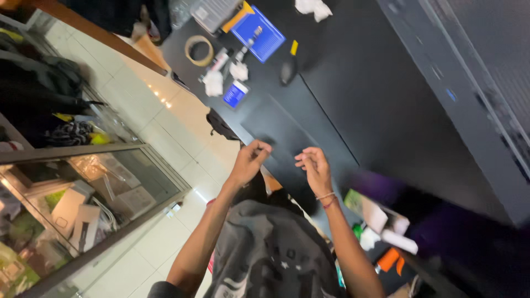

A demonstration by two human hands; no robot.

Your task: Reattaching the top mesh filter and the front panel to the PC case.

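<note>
Both hands raised over the near edge of the black mat (309,118). Left hand (251,160) has fingers curled in, pinched on something too small to identify; can't tell what, if anything. Right hand (314,165) half-curled, fingertips bunched, nothing visible in it. Hands near each other, not touching. My read: fine two-hand work, so keep it low over the mat, so a dropped part lands there, not on the tiled floor (165,127). Beyond the mat's far end: dark mouse-like object (287,70), small blue box (235,94), blue pad (258,33), tape roll (199,50).
</note>
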